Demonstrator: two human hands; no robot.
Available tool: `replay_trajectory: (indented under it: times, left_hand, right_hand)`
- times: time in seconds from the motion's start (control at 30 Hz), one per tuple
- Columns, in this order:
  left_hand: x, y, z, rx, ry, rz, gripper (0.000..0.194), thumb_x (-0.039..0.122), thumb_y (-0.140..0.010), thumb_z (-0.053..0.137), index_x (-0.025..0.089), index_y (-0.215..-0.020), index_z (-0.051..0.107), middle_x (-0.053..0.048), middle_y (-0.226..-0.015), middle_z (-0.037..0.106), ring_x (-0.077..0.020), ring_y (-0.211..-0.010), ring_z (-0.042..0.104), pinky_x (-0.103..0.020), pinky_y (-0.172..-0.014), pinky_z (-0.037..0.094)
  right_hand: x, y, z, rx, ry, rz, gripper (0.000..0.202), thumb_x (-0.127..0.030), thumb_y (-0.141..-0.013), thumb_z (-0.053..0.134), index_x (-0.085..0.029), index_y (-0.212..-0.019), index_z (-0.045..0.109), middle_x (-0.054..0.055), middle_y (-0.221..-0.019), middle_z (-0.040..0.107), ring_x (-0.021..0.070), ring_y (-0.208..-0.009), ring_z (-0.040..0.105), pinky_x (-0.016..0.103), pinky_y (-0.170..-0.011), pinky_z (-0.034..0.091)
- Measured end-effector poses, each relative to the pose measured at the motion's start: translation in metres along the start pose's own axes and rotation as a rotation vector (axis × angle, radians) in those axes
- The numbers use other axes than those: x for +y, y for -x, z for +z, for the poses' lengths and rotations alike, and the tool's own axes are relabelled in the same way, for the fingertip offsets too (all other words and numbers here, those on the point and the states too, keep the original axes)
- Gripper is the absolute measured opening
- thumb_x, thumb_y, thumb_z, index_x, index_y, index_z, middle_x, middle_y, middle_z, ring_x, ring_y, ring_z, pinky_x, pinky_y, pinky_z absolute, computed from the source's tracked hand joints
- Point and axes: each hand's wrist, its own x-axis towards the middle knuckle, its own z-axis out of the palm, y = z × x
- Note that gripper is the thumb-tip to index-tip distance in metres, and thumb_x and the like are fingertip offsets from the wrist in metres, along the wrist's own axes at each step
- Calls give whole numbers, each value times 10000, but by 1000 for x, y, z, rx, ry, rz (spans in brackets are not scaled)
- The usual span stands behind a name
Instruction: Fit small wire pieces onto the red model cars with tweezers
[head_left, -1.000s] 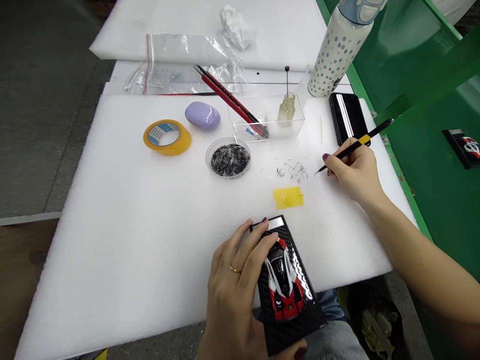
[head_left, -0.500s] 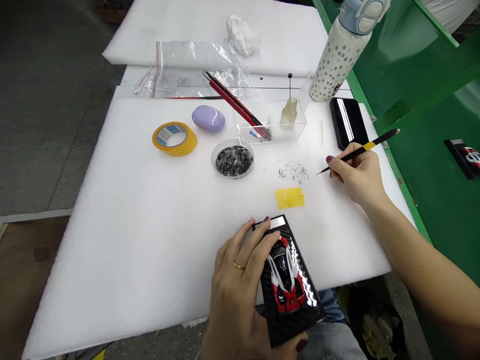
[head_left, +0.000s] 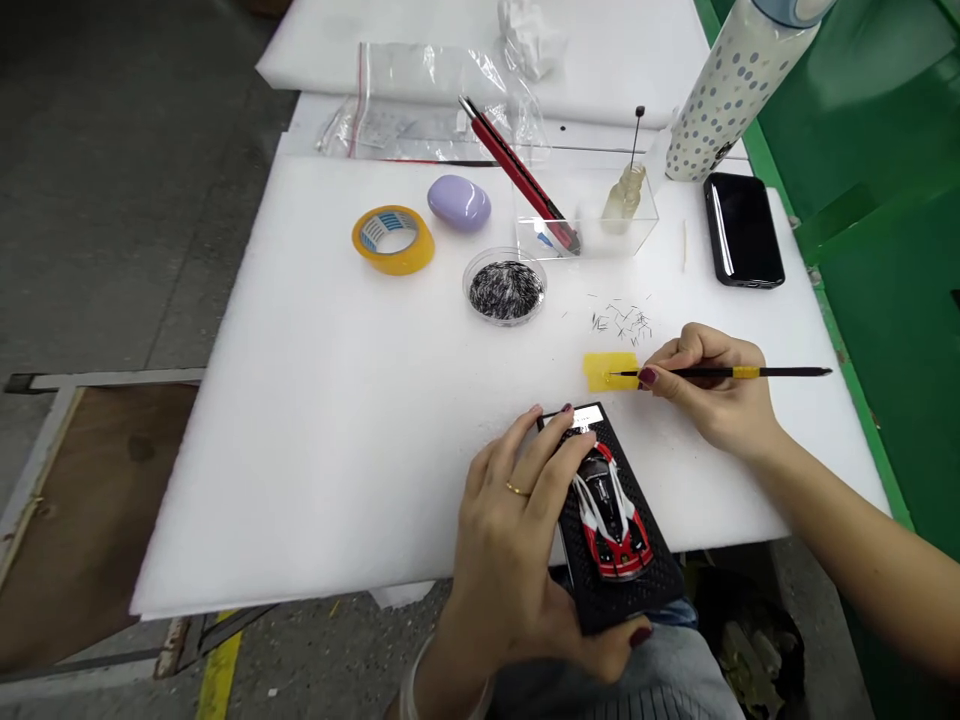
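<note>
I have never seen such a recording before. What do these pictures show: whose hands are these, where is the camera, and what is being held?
There is no machine here, only one person's two bare hands. The camera sits on that person's head and looks forward and down. The left hand holds a black rectangular base carrying a red, white and black model car. The right hand grips a thin black tool with a yellow band; its tip is at a small yellow rectangle of tape. On the white foam-like surface lie a round clear dish of fine black strands, a roll of yellow tape and a smooth purple oval object.
</note>
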Motion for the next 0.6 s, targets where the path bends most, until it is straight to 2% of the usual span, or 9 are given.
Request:
replay_trajectory:
  times: [0.1, 0.37, 0.53, 0.6]
  left_hand:
    - [1, -1, -2, -14, -7, 7, 942, 826, -772, 489, 145, -1423, 510, -159, -1502, 564, -388, -1445, 436, -538, -1145, 351]
    - [2, -2, -4, -41, -28, 12, 945, 823, -765, 502, 140, -1419, 504, -168, -1504, 560, -381, -1448, 434, -529, -1139, 354]
    - [-1, 0, -2, -2, 3, 2, 946, 845, -767, 484, 161, -1419, 519, -149, -1505, 566, -390, -1439, 447, -544, -1147, 359]
    - [-1, 0, -1, 12, 27, -18, 866, 794, -812, 473, 182, -1423, 523, -130, -1506, 573, -391, -1432, 458, -555, -1146, 368]
  right_hand:
    - [2, 1, -1, -37, -5, -9, 362, -340, -761, 886, -210, -640, 570, 23, -709, 713, 149, -624, 634, 300, -554, 484]
    - [5, 2, -2, -38, 37, -33, 302, -279, -760, 880, -198, -662, 606, 30, -743, 735, 147, -642, 650, 291, -573, 510]
    - [-3, 9, 0, -18, -121, -50, 289, -245, -804, 851, -201, -684, 592, 2, -693, 708, 128, -609, 647, 255, -521, 488]
    - [-11, 20, 6, 16, -204, -70, 273, -219, -853, 807, -208, -708, 576, -10, -668, 682, 121, -595, 635, 248, -504, 476]
